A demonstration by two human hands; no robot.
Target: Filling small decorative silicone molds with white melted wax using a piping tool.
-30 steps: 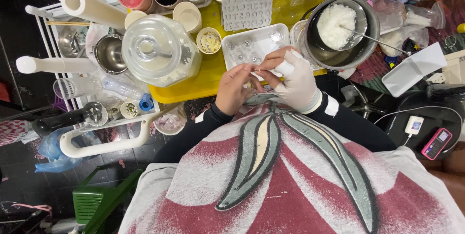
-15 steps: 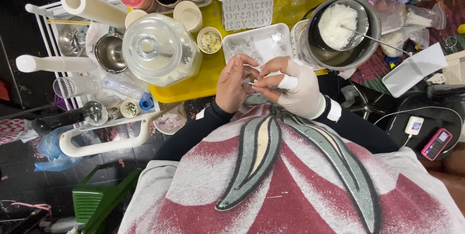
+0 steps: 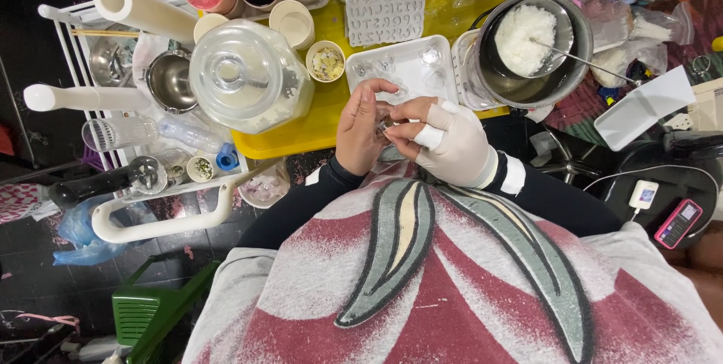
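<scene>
My left hand (image 3: pixel 361 129) and my right hand (image 3: pixel 449 143), the right wrapped in a white bandage, meet over my lap at the near edge of the yellow table (image 3: pixel 316 124). Together the fingertips pinch a small clear object (image 3: pixel 385 127); its shape is too small to tell. Just beyond the hands lies a white rectangular tray (image 3: pixel 410 63) with several small clear pieces in it. Both sleeves are black.
A large clear lidded jar (image 3: pixel 245 78) stands left of the hands. A metal pot (image 3: pixel 531 51) with white flakes and a spoon sits at right. A grey letter mould (image 3: pixel 385 12), small cups of coloured bits, a white rack (image 3: pixel 151 210) and a phone (image 3: pixel 678 222) surround them.
Both hands drew back from the white tray toward my body and closed together on the small clear object.
</scene>
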